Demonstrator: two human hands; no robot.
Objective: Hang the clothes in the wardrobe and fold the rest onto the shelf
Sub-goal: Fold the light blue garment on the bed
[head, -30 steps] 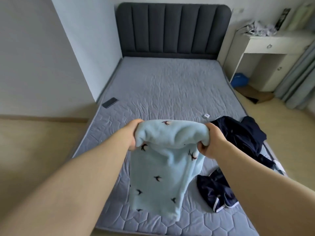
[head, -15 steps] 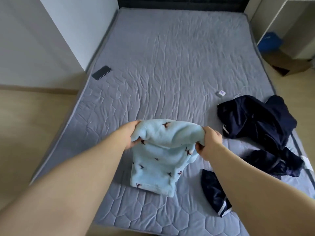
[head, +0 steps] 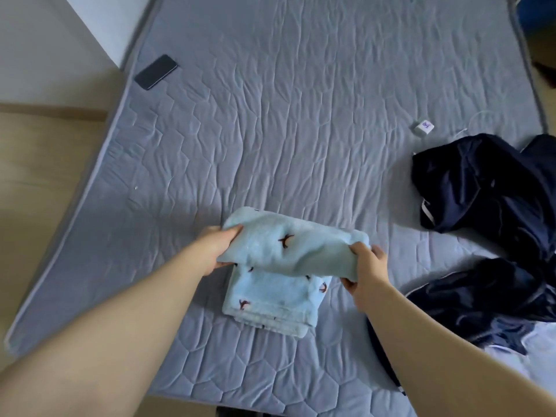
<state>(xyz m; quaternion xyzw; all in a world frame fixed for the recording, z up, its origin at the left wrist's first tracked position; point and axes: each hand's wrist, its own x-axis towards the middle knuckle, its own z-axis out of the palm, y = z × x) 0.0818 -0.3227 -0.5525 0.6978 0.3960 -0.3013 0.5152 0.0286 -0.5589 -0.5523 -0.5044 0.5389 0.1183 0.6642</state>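
While gripping the light blue fleece garment [head: 288, 248] at both ends of its raised fold, with the left hand [head: 216, 251] clamped on one end and the right hand [head: 365, 266] pinching the other, well apart across the cloth's width, risks a crooked finish. Lower layers already flat on the quilted grey mattress [head: 270, 115] near its foot edge; upper layer lifted just above them.

Likely trouble, as a judgement:
- Sagging in the middle, from holding thick fleece only at the ends.
- Landing askew over the bottom layers, from lowering one side sooner than the other.
- Dragging the lower layers out of square, from pulling toward the body.
- Springing open on release, given the plush bulk.
- Catching on the dark navy clothes [head: 481, 188] heaped near the right.

Underneath, a soft, wrinkled quilted surface, so no firm backing for pressing a crease. Also on it: a dark phone [head: 156, 71] at the far left edge and a small white charger block [head: 423, 127] with a thin cable toward the far right. Beyond the left edge, pale wooden floor [head: 45, 161] and a white wall corner [head: 90, 31]. No wardrobe or shelf in view.
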